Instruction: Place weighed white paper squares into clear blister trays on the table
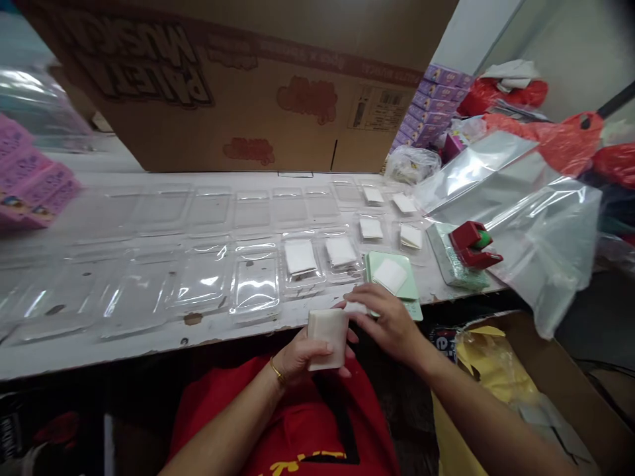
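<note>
My left hand (294, 360) is closed around a thick stack of white square sheets (327, 338), held above my lap just off the table's front edge. At the stack's upper right corner, my right hand (391, 322) pinches a small white piece (355, 309) between thumb and fingers. Whether that piece is still part of the stack I cannot tell. Just beyond my right hand, a light green square plate (409, 285) bears a white pile of sheets (390, 275). Clear plastic trays (255, 281) lie in rows on the table; several at the right hold small white piles (300, 256).
A large cardboard box (248, 119) stands along the back. A red tape dispenser (469, 246) sits at the right beside clear plastic bags (540, 218). Pink boxes (34, 175) are stacked at left, purple boxes (431, 99) behind. An open carton (560, 377) is below right.
</note>
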The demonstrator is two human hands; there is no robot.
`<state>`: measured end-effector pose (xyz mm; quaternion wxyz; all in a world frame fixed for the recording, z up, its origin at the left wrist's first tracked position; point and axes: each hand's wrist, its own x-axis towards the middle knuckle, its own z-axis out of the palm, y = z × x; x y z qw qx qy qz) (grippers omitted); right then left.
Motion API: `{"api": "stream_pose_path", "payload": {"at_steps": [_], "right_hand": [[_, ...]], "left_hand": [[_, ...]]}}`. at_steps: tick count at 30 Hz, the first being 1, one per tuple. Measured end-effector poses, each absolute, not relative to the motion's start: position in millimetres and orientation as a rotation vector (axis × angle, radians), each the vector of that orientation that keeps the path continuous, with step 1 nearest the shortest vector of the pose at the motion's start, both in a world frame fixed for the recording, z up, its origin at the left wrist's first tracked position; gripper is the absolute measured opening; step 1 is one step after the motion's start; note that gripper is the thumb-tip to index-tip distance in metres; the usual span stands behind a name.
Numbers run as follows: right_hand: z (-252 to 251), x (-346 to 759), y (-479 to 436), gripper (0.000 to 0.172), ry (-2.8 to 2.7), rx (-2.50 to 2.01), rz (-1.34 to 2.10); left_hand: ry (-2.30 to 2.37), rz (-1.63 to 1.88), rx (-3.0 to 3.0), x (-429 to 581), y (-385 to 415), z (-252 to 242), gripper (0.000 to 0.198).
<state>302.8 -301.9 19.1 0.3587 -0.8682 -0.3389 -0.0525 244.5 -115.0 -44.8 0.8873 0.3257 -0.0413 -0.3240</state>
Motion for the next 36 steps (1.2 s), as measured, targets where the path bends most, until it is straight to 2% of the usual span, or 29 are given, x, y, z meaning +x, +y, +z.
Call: {"api": "stream_pose_path", "payload": {"at_steps": [4, 13, 18, 25, 28, 30, 36], "right_hand": [[8.7, 272.4, -274.5, 0.025, -0.948, -2.259, -0.202], [2.0, 271.5, -278.3, 0.031, -1.097, -2.208, -0.425], [4.3, 273.5, -273.5, 0.017, -1.044, -2.146, -0.394], [14.9, 288.8, -297.4, 0.012, -0.781, -2.099, -0.048], [12.5, 319.1, -334.3, 0.010, -0.484, -2.143, -0.060], [4.9, 347.1, -360.9, 0.011, -0.358, -2.146, -0.058], [-29.0, 413.3, -409.2, 0.015, -0.248, -2.416, -0.110]], "left_hand": [[-0.066, -0.663, 0.721, 241.8, -115.0, -36.5, 0.034], [-0.118, -0.680, 0.741, 237.6, -113.1, -37.3, 0.036], [-0.111, -0.695, 0.742, 237.8, -113.4, -36.1, 0.033], [-0.050, -0.773, 0.610, 240.4, -114.5, -50.8, 0.044], [-0.041, -0.753, 0.581, 241.1, -113.5, -60.2, 0.049], [-0.037, -0.745, 0.572, 242.1, -112.8, -62.4, 0.059], [-0.024, -0.751, 0.584, 244.1, -111.1, -60.2, 0.074]]}}
